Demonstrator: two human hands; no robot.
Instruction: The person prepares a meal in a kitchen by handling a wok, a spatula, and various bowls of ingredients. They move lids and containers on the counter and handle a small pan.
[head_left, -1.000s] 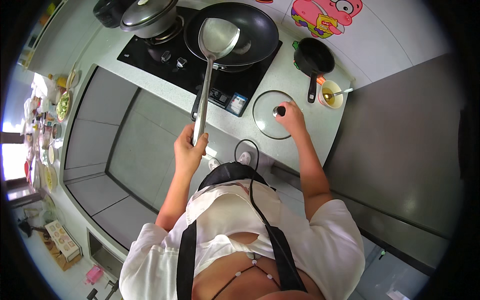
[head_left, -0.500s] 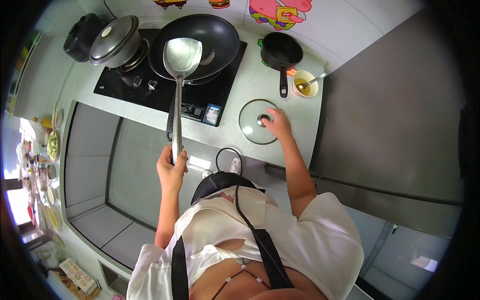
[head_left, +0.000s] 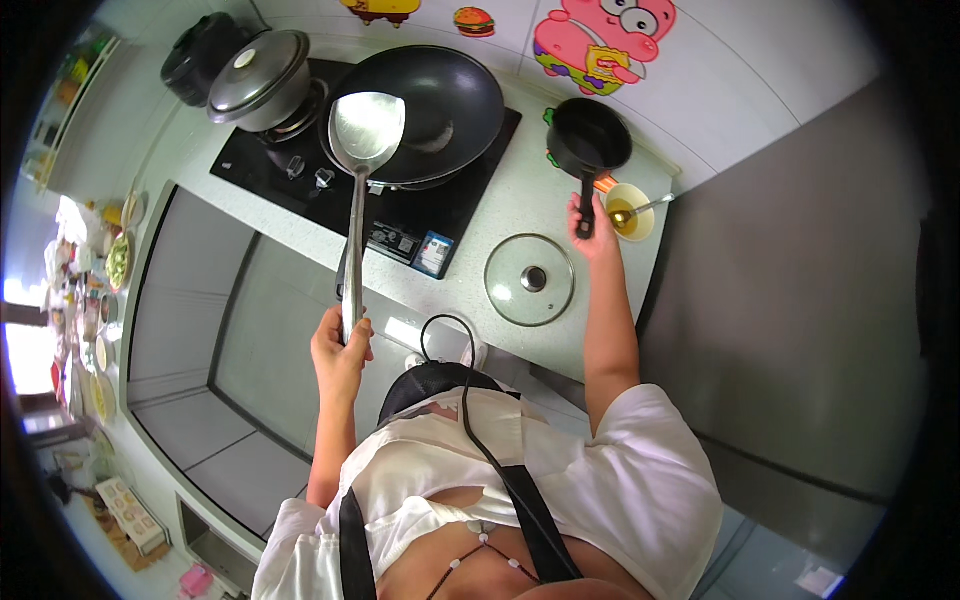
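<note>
My left hand (head_left: 342, 352) is wrapped round the handle of a metal wok spatula (head_left: 367, 130), whose wide blade is raised in front of the black wok (head_left: 455, 95) on the stove. At the right of the counter, my right hand (head_left: 594, 232) closes round the black handle of a small saucepan (head_left: 588, 138). The pan rests on the counter by the wall, and its inside looks dark. A glass lid (head_left: 515, 298) with a dark knob lies flat on the counter, nearer to me than the pan. Close beside my right hand stands a pale bowl (head_left: 638, 228) with yellow liquid and a spoon.
A lidded grey pot (head_left: 262, 85) sits on the left burner of the black glass stove (head_left: 262, 165), with a black appliance (head_left: 200, 58) behind it. A large grey refrigerator (head_left: 790, 270) borders the counter on the right. Several dishes line the counter at far left.
My right hand has left the glass lid's knob, moved away from me and gripped the saucepan handle. My left hand still holds the wok spatula. The whole view has shifted slightly.
</note>
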